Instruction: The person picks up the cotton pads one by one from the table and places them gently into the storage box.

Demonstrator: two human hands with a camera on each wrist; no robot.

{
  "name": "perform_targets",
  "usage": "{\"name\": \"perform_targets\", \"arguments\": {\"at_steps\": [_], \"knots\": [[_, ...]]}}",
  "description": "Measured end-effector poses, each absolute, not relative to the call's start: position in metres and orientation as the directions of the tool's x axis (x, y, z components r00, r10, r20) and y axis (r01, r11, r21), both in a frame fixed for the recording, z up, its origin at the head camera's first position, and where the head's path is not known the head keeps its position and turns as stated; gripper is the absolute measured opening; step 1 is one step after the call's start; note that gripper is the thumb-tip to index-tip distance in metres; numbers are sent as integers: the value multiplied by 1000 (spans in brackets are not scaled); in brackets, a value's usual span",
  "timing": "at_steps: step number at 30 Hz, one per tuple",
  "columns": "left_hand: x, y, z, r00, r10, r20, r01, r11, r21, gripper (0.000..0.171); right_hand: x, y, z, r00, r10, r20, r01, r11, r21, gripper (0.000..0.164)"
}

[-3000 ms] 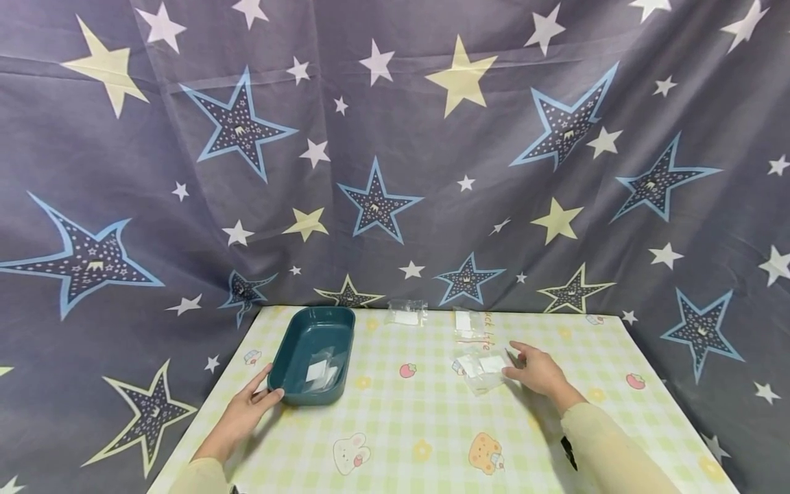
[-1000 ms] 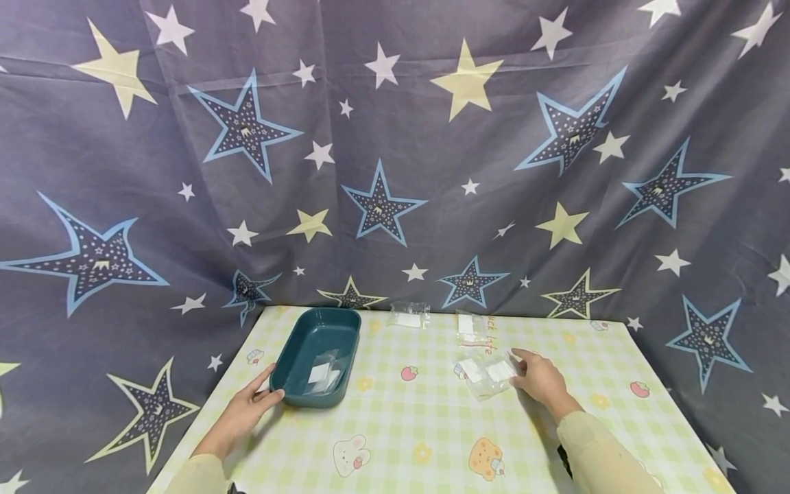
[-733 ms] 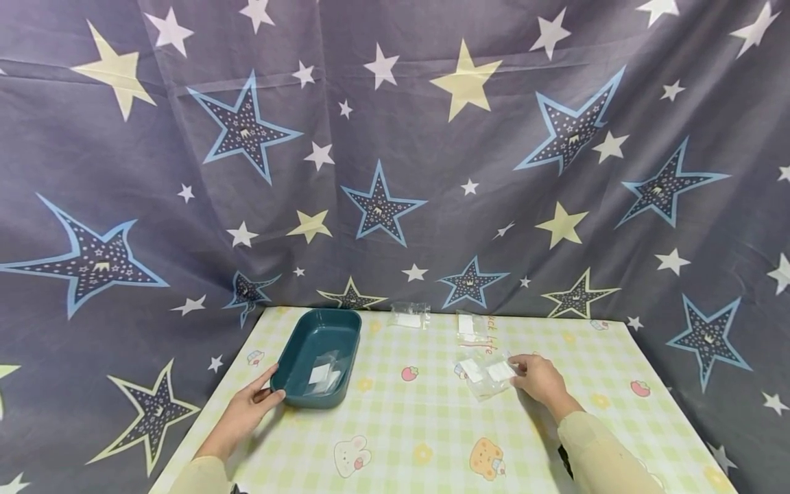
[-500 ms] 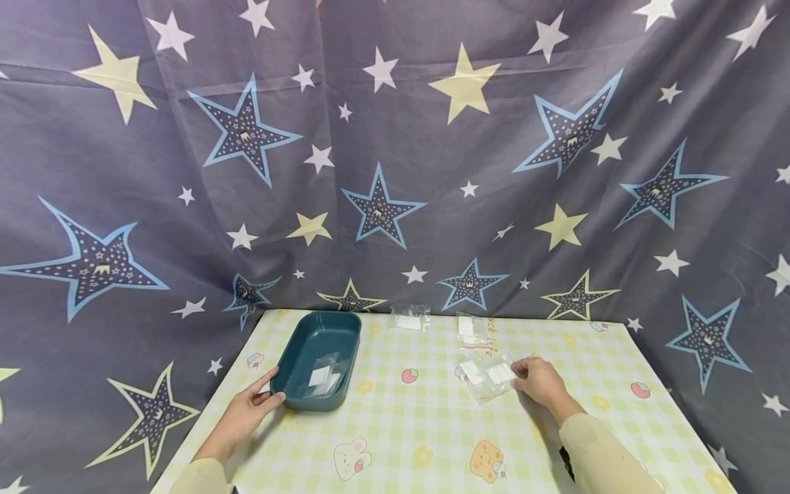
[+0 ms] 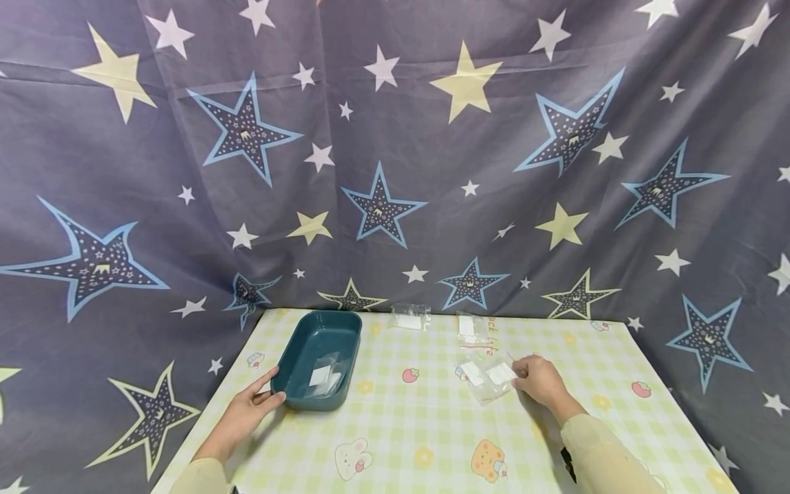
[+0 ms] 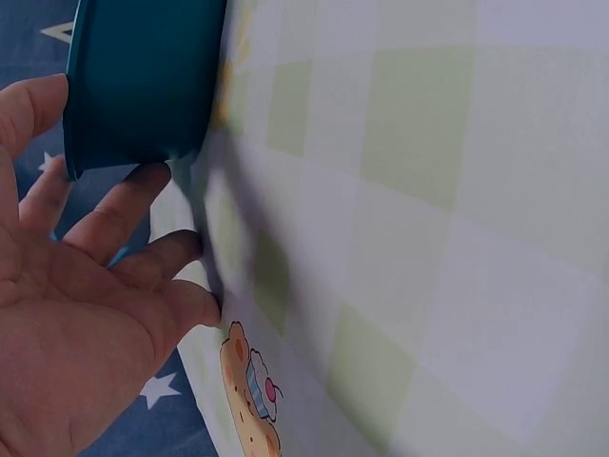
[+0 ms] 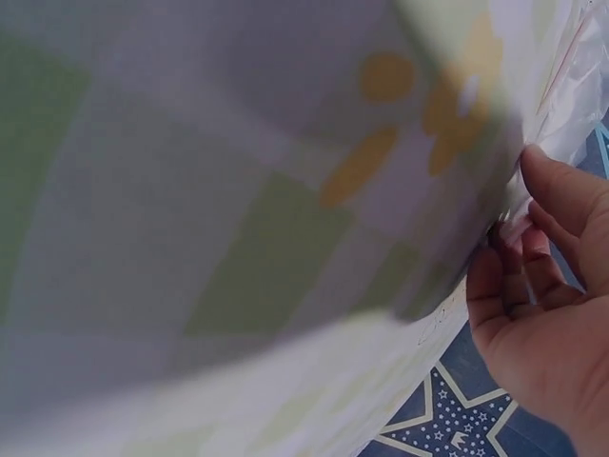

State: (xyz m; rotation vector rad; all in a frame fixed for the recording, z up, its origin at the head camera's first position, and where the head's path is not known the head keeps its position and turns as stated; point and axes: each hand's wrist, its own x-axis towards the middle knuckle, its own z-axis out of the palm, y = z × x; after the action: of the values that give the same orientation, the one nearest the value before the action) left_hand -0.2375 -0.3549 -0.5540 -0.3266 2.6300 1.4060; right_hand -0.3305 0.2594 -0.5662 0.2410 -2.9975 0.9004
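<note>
A light green and white checked tabletop (image 5: 401, 418), printed with a rabbit, a bear, strawberries and flowers, is backed by a dark grey-purple curtain (image 5: 395, 123) patterned with white, yellow and blue-edged stars. Folds can be seen in the fabric, and its lower part is met by the tabletop's far edge.

The near left corner of a dark teal tray (image 5: 313, 344) is touched by the left hand (image 5: 243, 412), whose fingers are spread and relaxed against the outer walls. By the right hand (image 5: 540, 377), the right edge of a clear bag with a white label (image 5: 501, 374) is pinched between thumb and bent fingers; this bag is laid on the right half of the tabletop. The fingertips' exact hold is partly hidden. Both forearms are covered by pale yellow sleeves (image 5: 607, 449).

The pinched bag is overlapped on its left with another labelled bag (image 5: 472, 372). Just behind these, a third bag (image 5: 467, 326) is set beside red lettering, and a fourth bag (image 5: 409, 319) is placed by the far edge, between that one and the tray. More clear packets (image 5: 321, 375) are held inside the tray, toward its near end, their number blurred by overlap.
</note>
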Motion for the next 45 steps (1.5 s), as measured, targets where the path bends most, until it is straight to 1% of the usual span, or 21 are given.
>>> {"name": "perform_targets", "arguments": {"at_steps": [3, 6, 7, 12, 19, 31, 36, 45], "knots": [[-237, -354, -553, -967, -124, -224, -255, 540, 802, 84, -330, 258, -566, -991, -134, 32, -127, 804, -580, 20], [-238, -354, -553, -967, -120, -224, -253, 545, 799, 84, -329, 258, -566, -993, -116, 16, -101, 788, -608, 42], [-238, -354, -553, -967, -118, -225, -252, 546, 799, 84, -329, 258, -566, -994, -111, 10, -94, 786, -611, 45], [-239, -355, -552, -966, -117, -232, -258, 543, 799, 85, -332, 255, -565, -995, -102, -4, -77, 769, -634, 40], [-240, -355, -552, -964, -114, -239, -263, 526, 809, 84, -332, 256, -558, -993, -119, -13, -79, 733, -676, 37], [-242, -358, -560, -965, -116, -235, -261, 530, 807, 83, -322, 259, -543, -984, -176, 9, -117, 611, -783, 42], [-241, -358, -562, -964, -120, -236, -263, 531, 806, 83, -318, 260, -536, -982, -190, -26, -81, 536, -840, 43], [-240, -359, -558, -965, -113, -239, -261, 548, 795, 83, -312, 256, -525, -979, -199, -47, -47, 440, -897, 50]]}}
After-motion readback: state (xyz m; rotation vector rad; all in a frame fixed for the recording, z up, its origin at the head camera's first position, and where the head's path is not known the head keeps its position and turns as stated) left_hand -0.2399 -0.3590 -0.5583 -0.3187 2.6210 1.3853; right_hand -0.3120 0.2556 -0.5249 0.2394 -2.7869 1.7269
